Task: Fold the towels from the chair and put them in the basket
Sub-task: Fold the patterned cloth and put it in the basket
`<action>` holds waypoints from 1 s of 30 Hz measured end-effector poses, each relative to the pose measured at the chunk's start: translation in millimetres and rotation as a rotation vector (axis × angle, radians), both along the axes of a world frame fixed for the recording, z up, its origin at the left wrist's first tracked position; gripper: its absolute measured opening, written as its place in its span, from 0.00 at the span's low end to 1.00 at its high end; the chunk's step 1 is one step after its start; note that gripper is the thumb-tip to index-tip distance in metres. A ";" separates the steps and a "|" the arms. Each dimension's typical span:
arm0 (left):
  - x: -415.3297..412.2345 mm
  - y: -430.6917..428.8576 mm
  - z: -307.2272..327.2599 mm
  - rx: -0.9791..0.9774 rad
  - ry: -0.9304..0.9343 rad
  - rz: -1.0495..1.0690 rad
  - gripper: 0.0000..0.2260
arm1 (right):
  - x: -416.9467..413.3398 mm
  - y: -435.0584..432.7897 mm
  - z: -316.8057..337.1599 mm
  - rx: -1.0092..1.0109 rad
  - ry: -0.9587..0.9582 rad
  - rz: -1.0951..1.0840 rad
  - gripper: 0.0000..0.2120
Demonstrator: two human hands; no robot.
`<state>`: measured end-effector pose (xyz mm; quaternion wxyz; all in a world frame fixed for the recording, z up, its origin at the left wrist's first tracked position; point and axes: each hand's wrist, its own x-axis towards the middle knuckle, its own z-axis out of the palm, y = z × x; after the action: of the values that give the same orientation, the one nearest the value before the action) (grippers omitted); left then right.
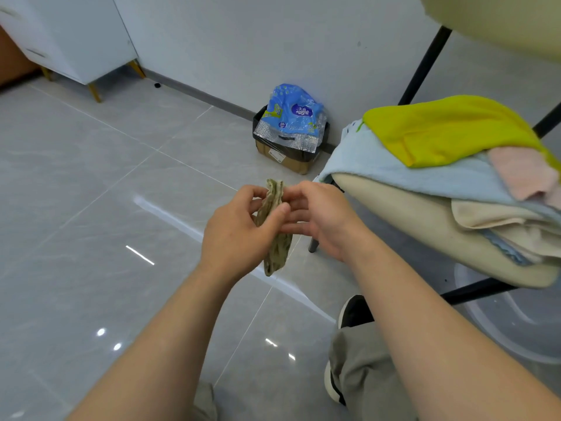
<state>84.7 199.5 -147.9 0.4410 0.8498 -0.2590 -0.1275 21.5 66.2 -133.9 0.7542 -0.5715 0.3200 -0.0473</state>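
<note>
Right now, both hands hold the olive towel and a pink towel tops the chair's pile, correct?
No. The head view shows a yellow-green towel topping the pile on the chair; the left hand and right hand do hold the olive towel.

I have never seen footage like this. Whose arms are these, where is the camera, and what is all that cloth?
No robot here: a person wears one camera on the head, so you look down along their bare arms. The left hand and right hand pinch a small olive-green patterned cloth between them. On the right, a cream cushioned chair carries a pile: a yellow-green towel on top, a pale blue towel, a pink towel and a beige towel. By the wall stands a cardboard box with blue plastic packaging in it.
</note>
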 end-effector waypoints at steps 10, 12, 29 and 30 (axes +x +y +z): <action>11.4 6.5 -1.3 0.116 -0.042 -0.249 0.23 | -8.5 -9.9 -13.0 -0.648 0.086 0.163 0.27; 15.0 7.7 -1.7 0.118 -0.030 -0.236 0.21 | -9.0 -13.9 -14.7 -0.787 0.115 0.213 0.14; 35.3 11.6 2.5 -0.355 0.653 0.164 0.15 | -7.8 -19.6 -8.7 -0.849 0.034 -0.097 0.11; 32.3 7.5 1.0 -0.335 0.566 0.194 0.14 | -6.4 -17.9 -9.4 -0.852 0.027 -0.111 0.11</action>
<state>117.0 207.0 -146.9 0.6388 0.7173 -0.0617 -0.2713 15.0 48.3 -143.4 0.4428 -0.8144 0.3120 -0.2082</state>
